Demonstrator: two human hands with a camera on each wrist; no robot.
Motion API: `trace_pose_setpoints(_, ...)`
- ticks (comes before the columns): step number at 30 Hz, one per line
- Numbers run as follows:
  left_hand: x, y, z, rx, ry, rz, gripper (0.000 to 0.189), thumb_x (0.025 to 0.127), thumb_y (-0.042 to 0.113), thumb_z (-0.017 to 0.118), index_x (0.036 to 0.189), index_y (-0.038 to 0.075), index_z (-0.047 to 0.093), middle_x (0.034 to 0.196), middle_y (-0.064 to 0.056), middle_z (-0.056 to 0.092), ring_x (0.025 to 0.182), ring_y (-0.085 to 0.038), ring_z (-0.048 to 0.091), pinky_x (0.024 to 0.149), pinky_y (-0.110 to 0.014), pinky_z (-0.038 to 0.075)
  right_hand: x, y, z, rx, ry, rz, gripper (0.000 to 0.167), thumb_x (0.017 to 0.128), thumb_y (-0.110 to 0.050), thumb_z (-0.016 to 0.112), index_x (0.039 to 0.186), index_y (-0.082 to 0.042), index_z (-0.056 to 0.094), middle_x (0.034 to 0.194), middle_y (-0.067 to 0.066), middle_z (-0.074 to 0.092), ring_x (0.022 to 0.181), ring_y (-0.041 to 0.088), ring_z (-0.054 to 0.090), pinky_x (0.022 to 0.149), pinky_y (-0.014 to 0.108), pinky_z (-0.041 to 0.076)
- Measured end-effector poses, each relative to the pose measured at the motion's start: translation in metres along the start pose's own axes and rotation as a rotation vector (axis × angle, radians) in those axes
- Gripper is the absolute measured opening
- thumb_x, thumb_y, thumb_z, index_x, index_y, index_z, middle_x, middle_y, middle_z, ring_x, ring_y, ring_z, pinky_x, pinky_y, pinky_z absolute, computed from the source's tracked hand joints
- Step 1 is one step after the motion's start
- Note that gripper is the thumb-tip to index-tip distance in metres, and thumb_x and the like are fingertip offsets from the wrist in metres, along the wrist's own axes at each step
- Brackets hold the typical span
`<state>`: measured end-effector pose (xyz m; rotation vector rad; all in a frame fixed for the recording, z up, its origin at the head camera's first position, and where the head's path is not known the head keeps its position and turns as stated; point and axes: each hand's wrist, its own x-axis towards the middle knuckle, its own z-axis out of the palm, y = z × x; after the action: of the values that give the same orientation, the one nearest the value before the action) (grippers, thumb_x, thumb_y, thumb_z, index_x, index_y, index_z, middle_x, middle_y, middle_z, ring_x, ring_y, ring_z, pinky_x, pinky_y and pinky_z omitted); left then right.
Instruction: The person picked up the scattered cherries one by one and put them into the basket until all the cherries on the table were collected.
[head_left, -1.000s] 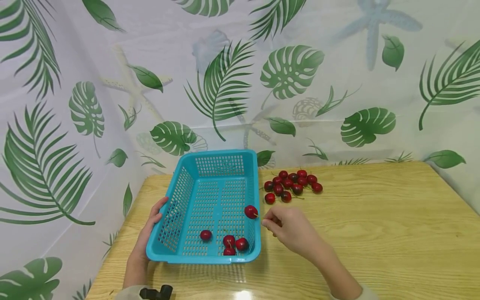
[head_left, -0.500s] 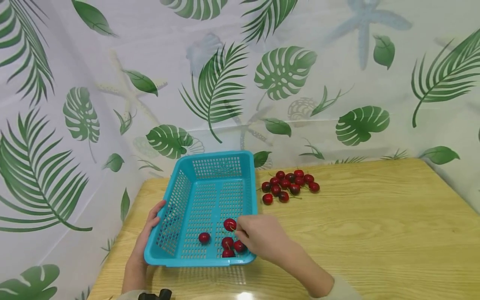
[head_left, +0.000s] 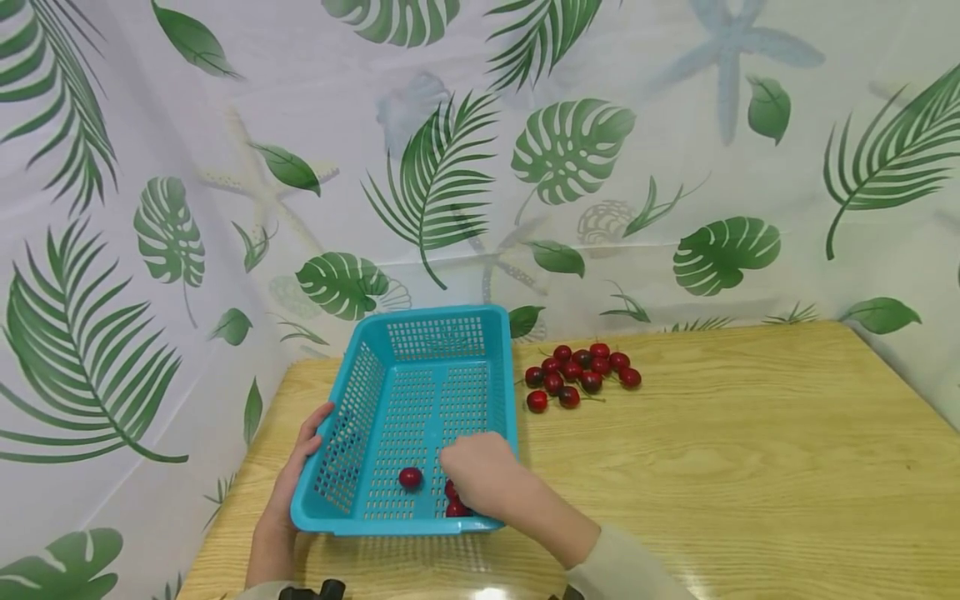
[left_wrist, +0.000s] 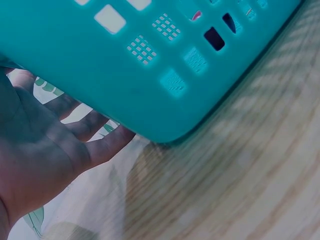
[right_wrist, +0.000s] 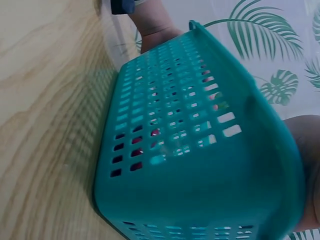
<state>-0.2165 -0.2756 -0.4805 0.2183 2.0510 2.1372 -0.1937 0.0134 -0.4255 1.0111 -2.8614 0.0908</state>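
Note:
A blue perforated plastic basket (head_left: 431,417) stands on the wooden table, tipped a little in the head view. Against its left side rests my left hand (head_left: 296,467); in the left wrist view the palm (left_wrist: 40,145) is turned up and relaxed fingers touch the basket's lower wall. My right hand (head_left: 487,475) reaches over the right rim into the basket with curled fingers, as when it pinched a cherry's stem; that cherry and the fingertips are hidden behind the hand. One loose cherry (head_left: 410,478) lies on the basket floor, and other cherries (head_left: 457,507) sit partly covered by my right hand.
A cluster of several dark red cherries (head_left: 581,371) with stems lies on the table right of the basket. The wooden table (head_left: 735,450) extends to the right. A leaf-patterned cloth (head_left: 570,242) hangs behind and at the left.
My right hand has moved left from beside the basket, over the rim and into it, carrying a cherry by its stem. My left hand and the basket stay almost still.

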Motion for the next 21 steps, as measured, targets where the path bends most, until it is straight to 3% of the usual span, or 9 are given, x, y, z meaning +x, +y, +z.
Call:
trace_pose_setpoints(5,0.0,-0.001,-0.001,-0.009,-0.019,0.0,0.052,0.108,0.033,0.02,0.158,0.026,0.011,0.165,-0.009,-0.001,0.149,-0.04,0.005,0.101,-0.031,0.034,0.008,-0.006,0.01,-0.03,-0.054,0.035,0.039,0.082,-0.005,0.069,0.056,-0.02,0.044,0.055,-0.007,0.042,0.052,0.007,0.034,0.044,0.029,0.045)
trace_pose_setpoints(10,0.001,-0.001,0.0,-0.008,-0.017,0.005,0.052,0.108,0.032,0.021,0.158,0.025,0.011,0.164,-0.008,0.0,0.148,-0.038,0.005,0.099,-0.026,0.037,0.013,-0.009,0.015,-0.019,-0.076,0.037,0.04,0.085,-0.014,0.072,0.056,-0.02,0.046,0.055,-0.008,0.043,0.052,0.006,0.036,0.045,0.028,0.047)
trace_pose_setpoints(16,0.0,-0.001,-0.001,-0.007,-0.006,0.008,0.052,0.108,0.033,0.021,0.158,0.024,0.012,0.165,-0.008,0.001,0.149,-0.038,0.006,0.099,-0.024,0.037,0.016,-0.01,0.016,0.14,-0.134,0.017,0.042,0.087,-0.028,0.076,0.057,-0.018,0.048,0.053,-0.009,0.043,0.05,0.005,0.038,0.046,0.023,0.042)
trace_pose_setpoints(21,0.0,0.0,-0.001,-0.008,-0.015,0.007,0.052,0.108,0.032,0.02,0.158,0.025,0.01,0.165,-0.009,-0.001,0.148,-0.039,0.005,0.104,-0.037,0.029,0.016,-0.008,0.015,0.241,-0.126,-0.017,0.046,0.09,-0.016,0.068,0.056,-0.019,0.038,0.052,-0.009,0.032,0.05,0.005,0.031,0.043,0.019,0.029)
